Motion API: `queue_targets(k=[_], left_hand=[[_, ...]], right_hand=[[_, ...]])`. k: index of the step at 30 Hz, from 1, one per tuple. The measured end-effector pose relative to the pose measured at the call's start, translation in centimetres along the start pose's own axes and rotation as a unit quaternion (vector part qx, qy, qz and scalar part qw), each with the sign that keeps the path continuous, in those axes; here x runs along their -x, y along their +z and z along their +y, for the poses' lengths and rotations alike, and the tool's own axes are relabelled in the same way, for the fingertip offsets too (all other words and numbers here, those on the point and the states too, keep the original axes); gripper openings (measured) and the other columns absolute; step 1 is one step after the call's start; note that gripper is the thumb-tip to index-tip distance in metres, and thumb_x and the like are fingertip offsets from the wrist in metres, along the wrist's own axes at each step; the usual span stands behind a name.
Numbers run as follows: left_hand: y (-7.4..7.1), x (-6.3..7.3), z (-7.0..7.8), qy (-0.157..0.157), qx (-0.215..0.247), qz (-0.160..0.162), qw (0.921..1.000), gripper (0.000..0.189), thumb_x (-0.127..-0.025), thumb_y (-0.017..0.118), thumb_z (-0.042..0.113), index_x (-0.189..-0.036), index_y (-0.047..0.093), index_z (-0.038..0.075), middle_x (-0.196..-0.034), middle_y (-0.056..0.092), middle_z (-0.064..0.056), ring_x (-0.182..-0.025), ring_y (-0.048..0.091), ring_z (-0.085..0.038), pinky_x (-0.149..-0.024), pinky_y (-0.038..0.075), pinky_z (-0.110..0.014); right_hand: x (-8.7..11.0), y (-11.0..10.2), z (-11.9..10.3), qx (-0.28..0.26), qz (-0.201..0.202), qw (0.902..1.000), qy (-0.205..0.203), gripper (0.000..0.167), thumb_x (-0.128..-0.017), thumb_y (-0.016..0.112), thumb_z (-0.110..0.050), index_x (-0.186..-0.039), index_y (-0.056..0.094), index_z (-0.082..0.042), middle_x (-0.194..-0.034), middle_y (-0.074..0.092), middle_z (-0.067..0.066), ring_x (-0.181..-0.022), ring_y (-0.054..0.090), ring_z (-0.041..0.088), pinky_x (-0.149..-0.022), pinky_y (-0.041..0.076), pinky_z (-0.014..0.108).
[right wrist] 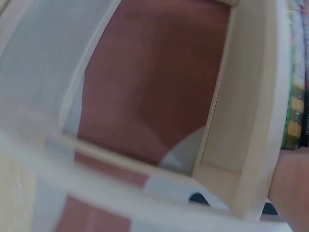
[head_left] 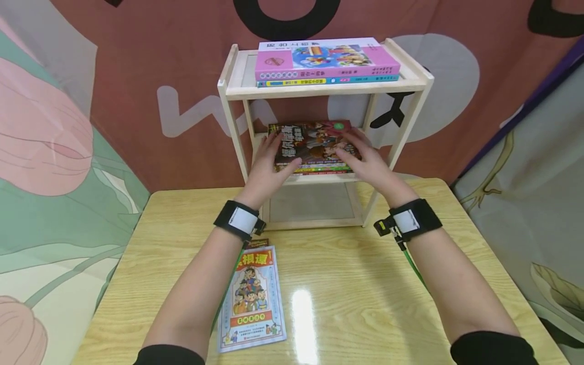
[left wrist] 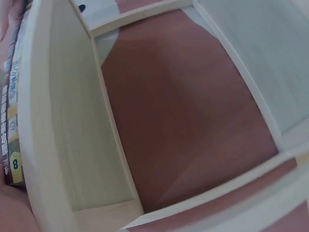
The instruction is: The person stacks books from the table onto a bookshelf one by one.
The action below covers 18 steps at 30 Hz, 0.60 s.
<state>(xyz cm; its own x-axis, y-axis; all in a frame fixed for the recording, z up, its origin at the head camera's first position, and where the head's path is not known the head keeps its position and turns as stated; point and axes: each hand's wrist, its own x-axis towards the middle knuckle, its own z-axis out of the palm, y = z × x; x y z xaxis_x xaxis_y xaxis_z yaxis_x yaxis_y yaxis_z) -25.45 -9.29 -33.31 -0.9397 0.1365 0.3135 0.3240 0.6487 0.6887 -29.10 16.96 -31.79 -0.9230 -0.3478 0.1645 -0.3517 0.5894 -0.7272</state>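
A dark-covered comic book (head_left: 310,144) tops a small stack on the middle level of a pale wooden shelf (head_left: 324,93). My left hand (head_left: 269,167) touches the stack's left side, its thumb stretched toward the front of the cover. On the other side my right hand (head_left: 371,162) rests along the right edge, with its thumb over the cover. Fingers of both hands look extended rather than curled. Book spines (left wrist: 12,96) show at the left edge of the left wrist view, and spines (right wrist: 295,92) at the right edge of the right wrist view.
A pink book (head_left: 328,56) lies on a blue-spined book (head_left: 365,79) on the top level. The shelf's bottom panel (head_left: 315,205) sits near the table (head_left: 356,284). A light-blue comic book (head_left: 253,304) lies on the table below my left forearm, partly over a dark book (head_left: 259,243).
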Motion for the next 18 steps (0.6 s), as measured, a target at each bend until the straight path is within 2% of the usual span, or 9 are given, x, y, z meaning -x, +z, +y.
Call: queue_targets(k=[2, 5, 8, 11, 13, 16, 18], left_hand=[[-0.1, 0.0, -0.1, -0.022, 0.061, 0.009, 0.9979, 0.085, -0.089, 0.046, 0.063, -0.154, 0.010, 0.020, -0.161, 0.004, 0.001, -0.147, 0.004, -0.019, -0.118, 0.015, -0.045], [-0.4, 0.0, 0.0, -0.067, 0.145, 0.012, 0.9871, 0.086, -0.091, 0.039, 0.065, -0.154, -0.001, 0.021, -0.161, 0.002, 0.001, -0.146, 0.009, -0.014, -0.118, 0.018, -0.039], [-0.7, -0.2, 0.3, -0.117, 0.189, 0.005, 0.9750, 0.088, -0.090, 0.031, 0.070, -0.153, -0.006, 0.020, -0.160, 0.001, 0.000, -0.145, 0.011, -0.013, -0.117, 0.019, -0.035], [-1.0, -0.4, 0.8, -0.155, 0.202, -0.003, 0.9671, 0.090, -0.089, 0.026, 0.073, -0.153, -0.006, 0.018, -0.161, 0.001, -0.002, -0.145, 0.011, -0.016, -0.117, 0.021, -0.036], [-1.1, -0.4, 1.2, -0.172, 0.213, -0.009, 0.9617, 0.091, -0.088, 0.024, 0.074, -0.153, -0.005, 0.017, -0.161, 0.002, -0.003, -0.145, 0.013, -0.019, -0.115, 0.025, -0.040], [-1.2, -0.5, 1.6, -0.189, 0.232, -0.018, 0.9541, 0.091, -0.088, 0.024, 0.074, -0.153, -0.005, 0.018, -0.161, 0.003, -0.003, -0.145, 0.015, -0.021, -0.111, 0.032, -0.045], [-1.2, -0.6, 1.7, -0.192, 0.238, -0.022, 0.9519, 0.093, -0.087, 0.024, 0.075, -0.153, -0.005, 0.017, -0.161, 0.002, -0.003, -0.145, 0.015, -0.021, -0.110, 0.033, -0.046]], right_hand=[[-0.1, 0.0, -0.3, -0.076, 0.015, 0.9952, 0.061, 0.067, -0.098, 0.035, -0.052, -0.153, 0.017, -0.018, -0.160, 0.002, 0.007, -0.146, 0.005, 0.029, -0.117, 0.011, 0.051], [-0.2, -0.2, -0.9, -0.186, 0.034, 0.9722, 0.137, 0.070, -0.097, 0.022, -0.058, -0.154, 0.004, -0.021, -0.161, 0.000, 0.004, -0.147, 0.002, 0.022, -0.119, 0.006, 0.043], [-0.3, -0.2, -1.4, -0.277, 0.035, 0.9465, 0.162, 0.071, -0.097, 0.018, -0.059, -0.153, -0.003, -0.022, -0.160, -0.002, 0.004, -0.145, 0.005, 0.021, -0.119, 0.006, 0.039], [-0.4, 0.0, -1.8, -0.327, 0.032, 0.9299, 0.166, 0.072, -0.096, 0.018, -0.060, -0.153, -0.003, -0.021, -0.160, 0.000, 0.004, -0.143, 0.009, 0.021, -0.119, 0.009, 0.038], [-0.5, 0.2, -2.0, -0.328, 0.042, 0.9287, 0.168, 0.073, -0.096, 0.019, -0.061, -0.154, 0.001, -0.021, -0.159, 0.004, 0.005, -0.143, 0.011, 0.021, -0.119, 0.008, 0.038], [-0.5, 0.4, -2.1, -0.310, 0.056, 0.9337, 0.170, 0.071, -0.096, 0.018, -0.061, -0.154, 0.006, -0.021, -0.158, 0.009, 0.006, -0.142, 0.013, 0.022, -0.118, 0.007, 0.039], [-0.4, 0.5, -2.1, -0.299, 0.061, 0.9371, 0.169, 0.071, -0.096, 0.018, -0.061, -0.154, 0.007, -0.022, -0.157, 0.010, 0.007, -0.143, 0.012, 0.022, -0.118, 0.005, 0.040]])
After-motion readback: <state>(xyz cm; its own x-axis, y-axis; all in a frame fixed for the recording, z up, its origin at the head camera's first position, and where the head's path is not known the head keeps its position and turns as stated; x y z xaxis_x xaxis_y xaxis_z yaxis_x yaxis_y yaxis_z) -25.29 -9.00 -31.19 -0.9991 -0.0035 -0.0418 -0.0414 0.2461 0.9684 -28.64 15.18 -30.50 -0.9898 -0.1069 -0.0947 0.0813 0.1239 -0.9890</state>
